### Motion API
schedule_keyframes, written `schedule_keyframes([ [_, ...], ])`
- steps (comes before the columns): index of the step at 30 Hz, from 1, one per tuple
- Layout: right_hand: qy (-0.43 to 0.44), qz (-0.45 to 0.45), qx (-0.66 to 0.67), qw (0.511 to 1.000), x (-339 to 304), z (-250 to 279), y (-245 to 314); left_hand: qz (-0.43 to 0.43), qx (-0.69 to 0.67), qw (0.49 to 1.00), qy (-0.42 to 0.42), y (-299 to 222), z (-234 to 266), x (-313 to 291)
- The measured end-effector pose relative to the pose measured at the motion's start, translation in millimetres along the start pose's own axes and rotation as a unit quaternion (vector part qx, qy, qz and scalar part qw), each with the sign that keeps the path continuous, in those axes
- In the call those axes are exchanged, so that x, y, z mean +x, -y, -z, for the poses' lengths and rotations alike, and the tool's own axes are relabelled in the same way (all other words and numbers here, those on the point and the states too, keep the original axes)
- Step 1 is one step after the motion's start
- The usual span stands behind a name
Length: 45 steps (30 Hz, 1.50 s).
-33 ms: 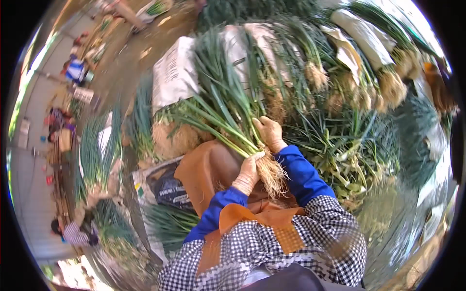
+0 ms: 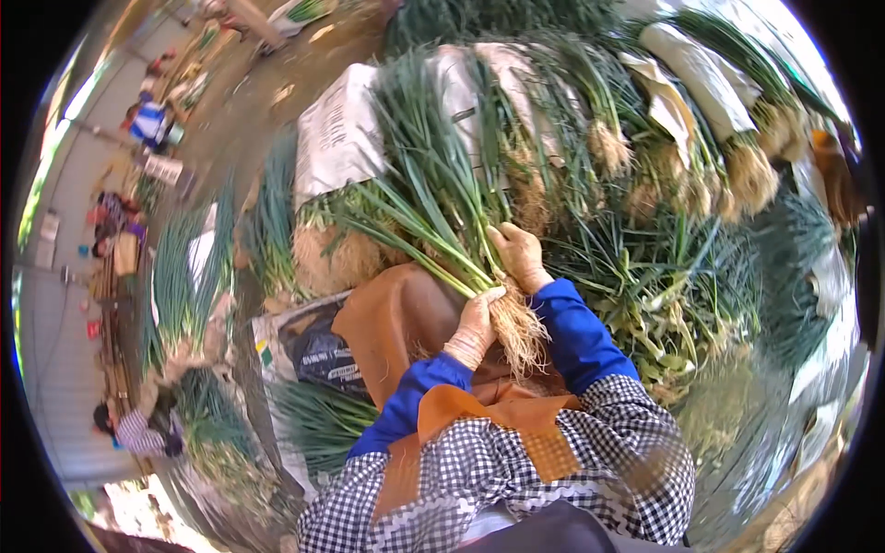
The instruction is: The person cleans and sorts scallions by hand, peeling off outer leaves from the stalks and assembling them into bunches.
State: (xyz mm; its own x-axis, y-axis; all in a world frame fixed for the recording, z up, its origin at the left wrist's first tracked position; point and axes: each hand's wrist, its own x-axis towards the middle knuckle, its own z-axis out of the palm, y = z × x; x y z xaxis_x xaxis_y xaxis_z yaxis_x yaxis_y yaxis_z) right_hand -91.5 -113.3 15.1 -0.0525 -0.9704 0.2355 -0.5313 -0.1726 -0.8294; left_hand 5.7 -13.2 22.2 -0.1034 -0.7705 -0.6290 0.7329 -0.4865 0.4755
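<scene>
A bunch of green onions (image 2: pixel 461 241) slants across my lap, long dark leaves pointing away and stringy pale roots (image 2: pixel 522 334) hanging toward me. My left hand (image 2: pixel 473 330) is closed around the lower stalks, just above the roots, with the thumb laid across them. On the right side of the bunch, my right hand (image 2: pixel 518 255) has its fingers curled against a stalk, a little higher up. Its fingertips are partly hidden. Beneath the bunch lies a brown apron (image 2: pixel 373 318) over my knees.
Bundled green onions (image 2: pixel 608 147) with roots lie ahead, some under white sacks (image 2: pixel 336 138). Loose greens (image 2: pixel 645 304) are heaped at the right. More bundles (image 2: pixel 184 295) stand at the left, near a crouching person (image 2: pixel 138 430). A dark printed bag (image 2: pixel 323 355) lies beside my left knee.
The view has shifted very slightly. Both hands keep the same hold on the bunch.
</scene>
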Motion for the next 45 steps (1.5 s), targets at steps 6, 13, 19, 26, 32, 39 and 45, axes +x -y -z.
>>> schedule_keyframes([
  [6,0.325,-0.206,0.292,0.876,-56.0,146.3,20.2,-0.001,-0.143,0.989,0.042,-16.6,21.9,-1.6],
  [13,0.097,0.000,-0.112,0.989,1.2,96.3,-14.3,-0.003,-0.090,0.995,0.036,-7.3,2.3,-2.5],
  [19,0.175,0.070,-0.239,0.953,50.6,3.4,6.2,-0.074,0.023,0.996,-0.043,4.3,1.4,11.8],
  [26,0.399,-0.121,0.245,0.875,-17.5,67.0,50.1,-0.086,-0.030,0.994,-0.053,1.6,16.0,15.6],
  [32,0.255,0.012,-0.378,0.890,-24.4,153.3,-60.2,-0.030,-0.081,0.996,0.016,1.2,-5.8,7.7],
  [39,0.336,-0.129,0.168,0.918,49.0,14.3,-21.0,0.009,-0.097,0.994,0.052,-2.4,1.7,9.3],
  [45,0.190,-0.132,-0.082,0.969,26.0,-10.4,17.7,0.066,-0.126,0.986,0.088,-20.0,18.1,-14.5],
])
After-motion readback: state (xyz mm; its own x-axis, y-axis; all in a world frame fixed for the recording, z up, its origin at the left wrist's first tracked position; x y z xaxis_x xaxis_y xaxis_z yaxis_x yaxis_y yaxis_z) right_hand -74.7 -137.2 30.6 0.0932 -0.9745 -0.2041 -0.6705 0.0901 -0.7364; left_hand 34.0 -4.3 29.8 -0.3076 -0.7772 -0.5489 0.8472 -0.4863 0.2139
